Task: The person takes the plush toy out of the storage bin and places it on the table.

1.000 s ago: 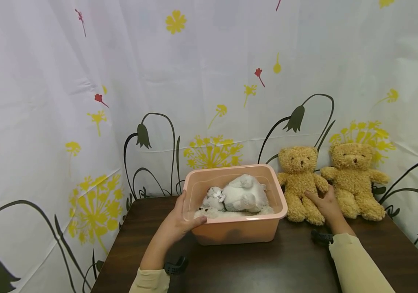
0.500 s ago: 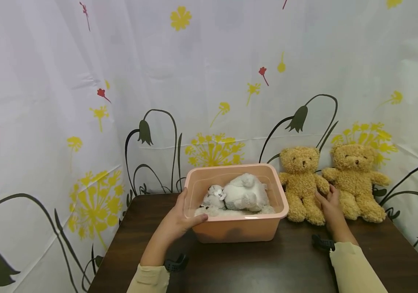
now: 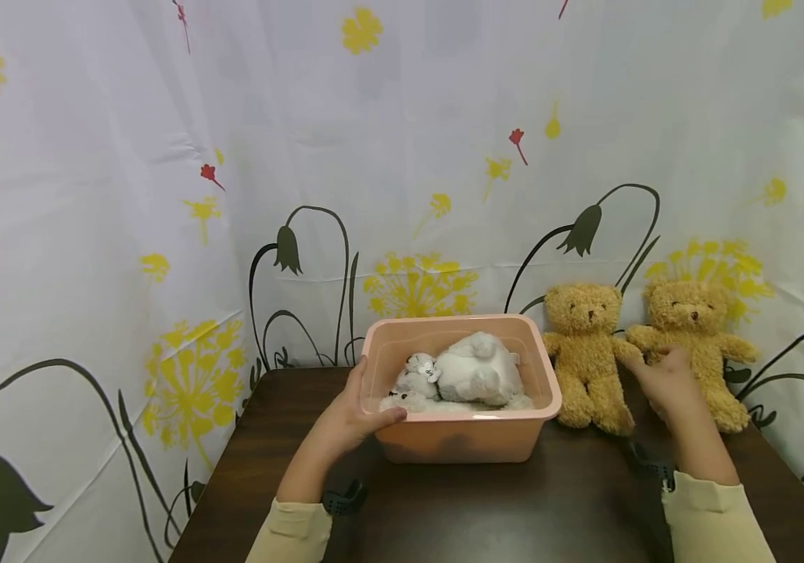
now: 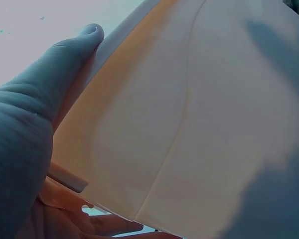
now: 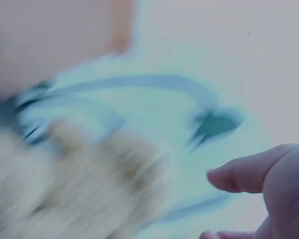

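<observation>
My left hand (image 3: 346, 414) grips the left front corner of a pink plastic bin (image 3: 461, 442), thumb over the rim. The left wrist view shows the thumb (image 4: 50, 79) on the rim and fingers below. Grey and white stuffed toys (image 3: 475, 371) lie inside the bin. Two tan teddy bears sit to its right: the left teddy bear (image 3: 585, 336) and the right teddy bear (image 3: 698, 313). My right hand (image 3: 680, 387) is in front of the right bear, hiding part of its body. Thumb and fingers stand apart in the right wrist view, with a blurred bear (image 5: 89, 189) beside them.
The dark wooden table (image 3: 515, 516) runs up to a white curtain (image 3: 388, 141) with printed flowers. The bin and both bears stand near the table's back edge. Both forearms wear beige sleeves (image 3: 715, 516).
My right hand has moved right, from beside the left bear to in front of the right bear. My left hand stays on the bin. The head view has shifted slightly left.
</observation>
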Demonstrator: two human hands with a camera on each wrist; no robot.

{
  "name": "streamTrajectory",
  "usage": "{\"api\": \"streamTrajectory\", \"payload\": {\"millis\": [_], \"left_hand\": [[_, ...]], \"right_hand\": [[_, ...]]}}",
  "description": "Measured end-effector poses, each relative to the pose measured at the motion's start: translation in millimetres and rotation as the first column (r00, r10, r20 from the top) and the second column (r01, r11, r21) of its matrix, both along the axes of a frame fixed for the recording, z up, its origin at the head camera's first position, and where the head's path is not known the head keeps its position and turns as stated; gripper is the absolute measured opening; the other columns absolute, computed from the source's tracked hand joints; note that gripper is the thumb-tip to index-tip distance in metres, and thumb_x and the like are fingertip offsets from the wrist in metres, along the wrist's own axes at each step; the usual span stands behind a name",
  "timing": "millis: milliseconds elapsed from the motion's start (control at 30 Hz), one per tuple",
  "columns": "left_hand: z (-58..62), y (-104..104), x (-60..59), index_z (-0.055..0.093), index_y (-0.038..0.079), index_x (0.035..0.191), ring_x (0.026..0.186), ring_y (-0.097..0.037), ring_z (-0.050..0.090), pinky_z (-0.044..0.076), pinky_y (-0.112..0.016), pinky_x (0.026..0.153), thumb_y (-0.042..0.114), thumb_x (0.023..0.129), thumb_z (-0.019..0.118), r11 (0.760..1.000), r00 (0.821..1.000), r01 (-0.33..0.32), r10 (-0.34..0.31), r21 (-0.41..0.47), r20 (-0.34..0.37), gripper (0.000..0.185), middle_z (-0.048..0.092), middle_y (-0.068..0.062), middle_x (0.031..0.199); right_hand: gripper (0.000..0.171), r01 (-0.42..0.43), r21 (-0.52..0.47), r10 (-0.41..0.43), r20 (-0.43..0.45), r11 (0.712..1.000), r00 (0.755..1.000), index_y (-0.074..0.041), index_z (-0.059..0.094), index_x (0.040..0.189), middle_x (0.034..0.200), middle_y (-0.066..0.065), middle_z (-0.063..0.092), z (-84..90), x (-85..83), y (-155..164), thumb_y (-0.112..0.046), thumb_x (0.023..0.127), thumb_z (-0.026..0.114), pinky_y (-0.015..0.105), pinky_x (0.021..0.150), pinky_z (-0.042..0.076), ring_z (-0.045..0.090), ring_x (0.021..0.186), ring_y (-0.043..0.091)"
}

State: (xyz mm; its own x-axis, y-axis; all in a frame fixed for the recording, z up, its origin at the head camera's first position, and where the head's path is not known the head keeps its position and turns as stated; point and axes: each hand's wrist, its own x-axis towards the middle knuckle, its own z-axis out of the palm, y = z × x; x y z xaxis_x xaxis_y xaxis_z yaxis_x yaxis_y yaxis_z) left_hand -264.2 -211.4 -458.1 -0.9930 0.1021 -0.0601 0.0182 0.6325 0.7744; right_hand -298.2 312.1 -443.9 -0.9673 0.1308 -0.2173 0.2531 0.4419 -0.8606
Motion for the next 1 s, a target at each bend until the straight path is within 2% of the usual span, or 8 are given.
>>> {"api": "streamTrajectory", "payload": {"millis": [100, 133, 267, 433, 600, 767, 867, 1000], "left_hand": [[-1.4, -0.1, 0.9, 0.006, 0.022, 0.177, 0.156, -0.047, 0.044, 0.038, -0.072, 0.122, 0.067, 0.082, 0.088, 1.000, 1.000, 0.009, -0.009, 0.012, -0.001, 0.133, 0.032, -0.026, 0.176], [-1.6, 0.0, 0.9, 0.006, 0.022, 0.177, 0.157, -0.047, 0.044, 0.038, -0.072, 0.122, 0.066, 0.083, 0.088, 1.000, 1.000, 0.010, -0.010, 0.018, -0.002, 0.133, 0.031, -0.026, 0.176], [-1.6, 0.0, 0.0, 0.006, 0.021, 0.178, 0.157, -0.046, 0.043, 0.037, -0.072, 0.122, 0.068, 0.082, 0.088, 1.000, 1.000, 0.011, -0.011, 0.023, -0.005, 0.134, 0.030, -0.025, 0.177], [-2.5, -1.5, 0.2, 0.007, 0.021, 0.177, 0.157, -0.046, 0.043, 0.037, -0.072, 0.122, 0.067, 0.082, 0.088, 1.000, 1.000, 0.009, -0.009, 0.026, -0.008, 0.134, 0.030, -0.024, 0.177], [-3.9, -1.5, -0.2, 0.007, 0.022, 0.178, 0.157, -0.046, 0.043, 0.037, -0.072, 0.122, 0.068, 0.082, 0.088, 1.000, 1.000, 0.016, -0.016, 0.027, -0.019, 0.133, 0.030, -0.024, 0.177], [-3.2, -1.3, -1.4, 0.006, 0.022, 0.177, 0.158, -0.046, 0.042, 0.037, -0.072, 0.123, 0.071, 0.081, 0.087, 1.000, 1.000, 0.007, -0.007, 0.011, -0.021, 0.135, 0.029, -0.024, 0.178], [-3.1, -1.2, -0.7, 0.005, 0.022, 0.178, 0.158, -0.046, 0.042, 0.036, -0.072, 0.123, 0.072, 0.081, 0.086, 1.000, 1.000, 0.004, -0.004, 0.011, -0.016, 0.136, 0.028, -0.023, 0.178], [-3.3, 0.1, 1.8, 0.004, 0.022, 0.178, 0.158, -0.047, 0.041, 0.037, -0.072, 0.122, 0.069, 0.083, 0.087, 1.000, 1.000, 0.015, -0.015, 0.026, -0.010, 0.134, 0.028, -0.024, 0.178]], "right_hand": [[0.089, 0.039, -0.004, -0.039, -0.171, 0.999, 0.985, 0.003, 0.006, 0.167, 0.110, 0.022, 0.052, 44.2, 4.7, -21.4, -0.054, 0.112, 0.047, 0.047, 0.074, 0.047, 0.054, 0.086, 0.035], [0.085, 0.037, -0.001, -0.037, -0.226, 0.999, 0.973, 0.000, 0.012, 0.166, 0.113, 0.018, 0.054, 59.1, 5.5, -30.0, -0.055, 0.112, 0.047, 0.043, 0.074, 0.047, 0.057, 0.086, 0.030], [0.060, 0.071, 0.024, -0.052, -0.457, 0.997, 0.888, -0.010, 0.044, 0.150, 0.083, -0.001, 0.045, 98.8, -2.6, -64.6, -0.053, 0.111, 0.056, 0.036, 0.054, 0.039, 0.039, 0.058, 0.015], [0.032, 0.110, 0.004, -0.080, -0.658, 0.994, 0.748, -0.016, 0.063, 0.126, 0.080, -0.001, 0.045, 117.2, -24.3, -111.2, -0.043, 0.110, 0.063, 0.031, 0.052, 0.036, 0.039, 0.058, 0.014], [0.018, 0.032, -0.040, -0.051, -0.823, 0.999, 0.566, -0.011, 0.070, 0.111, 0.073, 0.000, 0.044, 129.1, -52.8, -160.6, -0.029, 0.108, 0.069, 0.029, 0.055, 0.032, 0.038, 0.057, 0.015], [0.013, -0.055, -0.048, -0.017, -0.890, 0.997, 0.456, -0.010, 0.069, 0.106, 0.069, 0.002, 0.044, 130.8, -85.0, -207.3, -0.023, 0.107, 0.068, 0.030, 0.056, 0.032, 0.039, 0.056, 0.019], [0.012, -0.121, -0.056, 0.005, -0.893, 0.991, 0.451, -0.010, 0.069, 0.106, 0.068, 0.001, 0.043, 117.7, -103.4, -229.1, -0.022, 0.108, 0.068, 0.030, 0.058, 0.033, 0.038, 0.056, 0.020], [0.012, -0.230, -0.061, 0.073, -0.843, 0.971, 0.533, -0.013, 0.070, 0.107, 0.068, 0.000, 0.043, 91.1, -117.9, -247.7, -0.024, 0.108, 0.069, 0.030, 0.058, 0.035, 0.036, 0.055, 0.017]]}}
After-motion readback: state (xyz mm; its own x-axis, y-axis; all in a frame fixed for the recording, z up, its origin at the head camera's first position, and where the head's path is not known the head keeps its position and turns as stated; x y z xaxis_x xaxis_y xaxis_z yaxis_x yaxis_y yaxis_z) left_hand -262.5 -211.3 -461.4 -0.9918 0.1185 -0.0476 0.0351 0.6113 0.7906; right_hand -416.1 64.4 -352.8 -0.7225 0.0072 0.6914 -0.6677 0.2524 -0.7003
